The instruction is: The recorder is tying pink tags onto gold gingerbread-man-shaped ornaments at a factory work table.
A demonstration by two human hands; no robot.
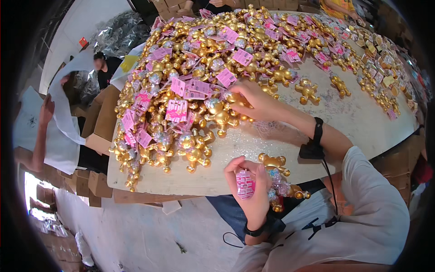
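worktop (362, 122) is a big round pale slab | huge pile of gold bear figures (190, 81) with pink tags covers its far left | right hand (256, 102) reaches into the pile, fingers closed on a gold bear (226, 113) | left hand (249, 190) at the near edge grips a pink tag (245, 183) against another gold bear toy (276, 174)

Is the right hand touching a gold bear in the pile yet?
Touching. The head view shows the right hand with its fingers closed around a gold bear at the edge of the pile, no gap visible.
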